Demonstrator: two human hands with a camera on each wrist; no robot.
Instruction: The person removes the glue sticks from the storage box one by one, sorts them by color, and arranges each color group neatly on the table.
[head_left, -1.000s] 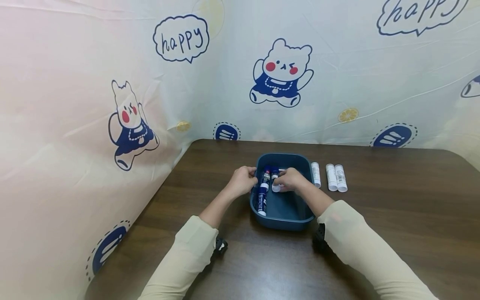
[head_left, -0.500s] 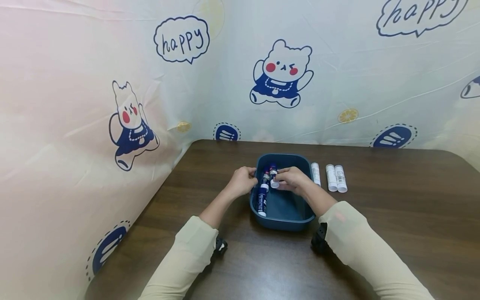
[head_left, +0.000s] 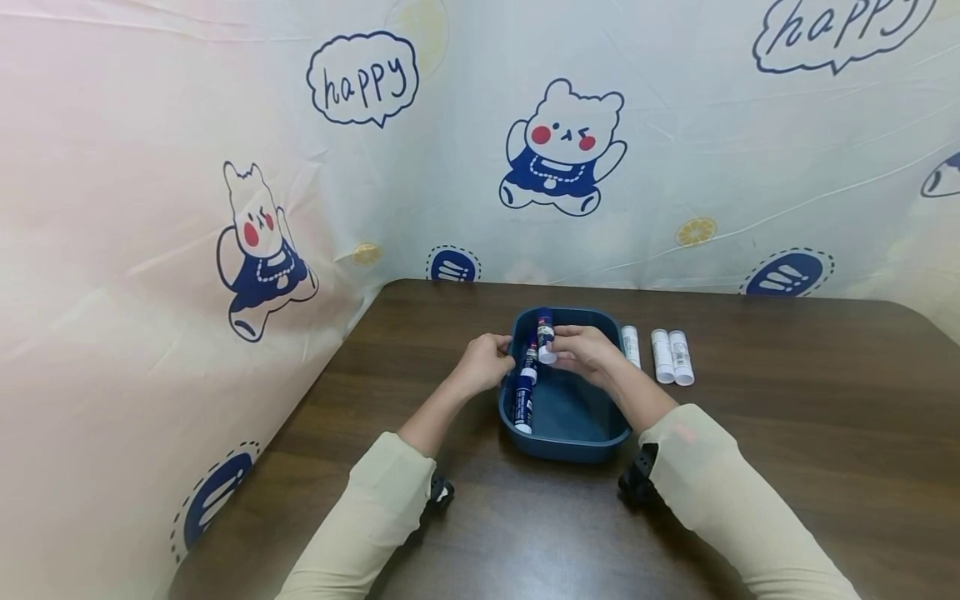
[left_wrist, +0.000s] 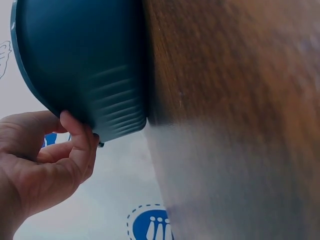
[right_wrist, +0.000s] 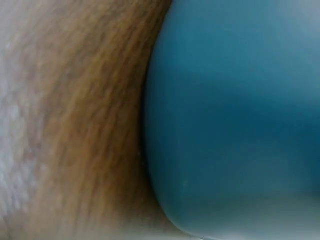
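— Shifted since the earlier frames: the blue-capped tube (head_left: 545, 335), carried by the right hand (head_left: 588, 354) from nearer the blue plastic bin's (head_left: 564, 451) middle toward its 11 o'clock. Clock set on the bin, 12 being the far side in the head view.

— How is it held?

— Pinched at its near, white part between thumb and fingers; blue cap pointed to 12, lined up with the far rim. Exact tilt cannot be told. Only bin wall and table are shown by the right wrist camera.

— And the left hand (head_left: 486, 362)?

— Placed at 9 to 10 o'clock, bin rim gripped between thumb and bent fingers.

— Other contents noted?

— Two tubes, laid roughly end to end along the left wall: red-labelled tube (head_left: 529, 360) at 10, blue-bodied tube (head_left: 523, 406) at 8.

— Outside the bin?

— Single white tube (head_left: 632, 347) seen just beside the wall at 2; white pair (head_left: 672, 357) set side by side farther out, between 2 and 3, on the brown wood-grain table (head_left: 517, 533).
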